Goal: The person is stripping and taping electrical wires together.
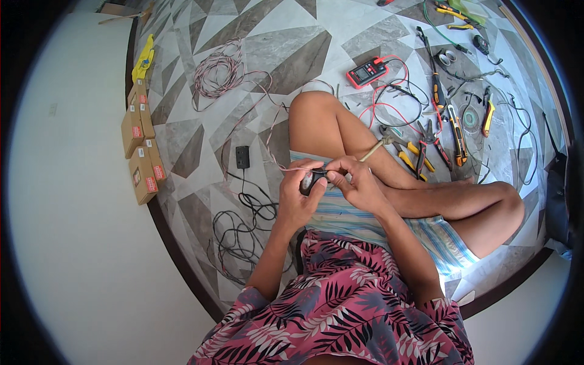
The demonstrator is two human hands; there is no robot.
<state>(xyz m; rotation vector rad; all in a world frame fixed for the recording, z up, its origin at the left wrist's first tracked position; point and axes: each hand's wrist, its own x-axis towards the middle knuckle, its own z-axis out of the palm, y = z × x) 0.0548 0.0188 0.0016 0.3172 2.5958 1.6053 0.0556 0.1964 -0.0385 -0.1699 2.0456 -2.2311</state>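
Over my striped shorts [334, 213], my left hand [297, 198] holds a small black-and-silver rounded device [311, 181], with the thumb along its front. My right hand [356, 185] has its thumb and index finger pinched at the right side of the same device, partly hiding it. A thin pinkish wire [278, 166] runs into my fingers from the left. A tan cord or rod [374, 149] sticks out past my right hand toward the pliers [404, 161]. What exactly my fingertips grip is too small to tell.
Cardboard boxes [143, 173] line the left wall. A pinkish wire coil [219, 73], black adapter [243, 157] and tangled black cables [231, 237] lie at left. A red-and-black meter [367, 73] with leads, cutters [453, 131] and several other tools lie beyond my crossed legs [319, 121].
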